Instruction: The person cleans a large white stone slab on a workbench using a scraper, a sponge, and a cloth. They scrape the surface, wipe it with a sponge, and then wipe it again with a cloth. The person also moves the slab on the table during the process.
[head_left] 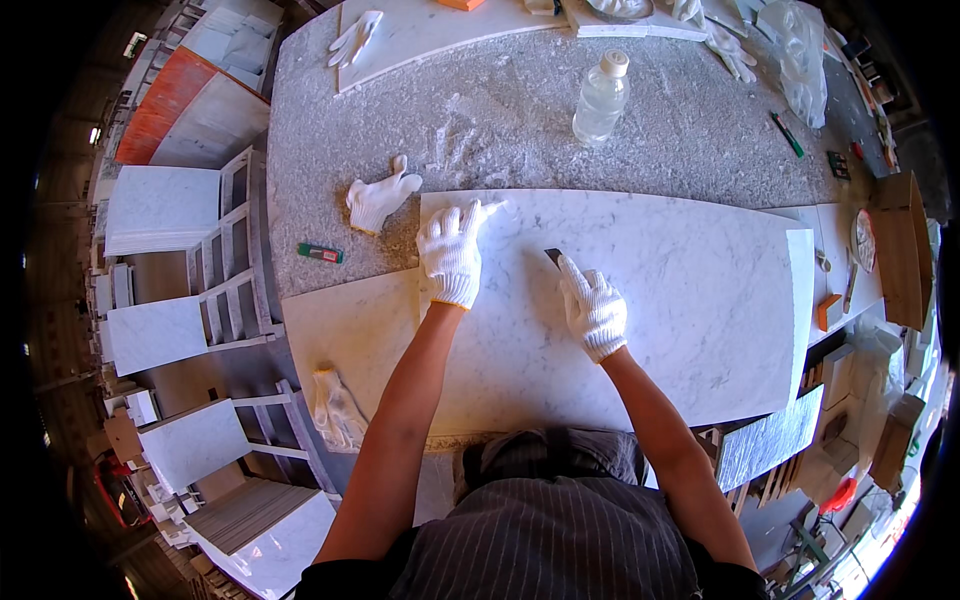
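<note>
A white marble slab (680,300) with grey veins lies in front of me on the worktable. My left hand (450,258), in a white knit glove, rests near the slab's far left corner with its fingers stretched out. A small whitish smear or bit shows at its fingertips; which, I cannot tell. My right hand (594,308), gloved too, is closed over the middle of the slab. From its fingertips sticks out a small dark blade (553,257), pointing up and left. Its other end is hidden in the glove.
Loose white gloves (380,200) and a green box cutter (320,253) lie left of the slab. Beyond it stands a clear bottle (602,98) of liquid. An orange block (829,312) and a cardboard box (900,250) are at right. Racked marble panels (160,205) stand left.
</note>
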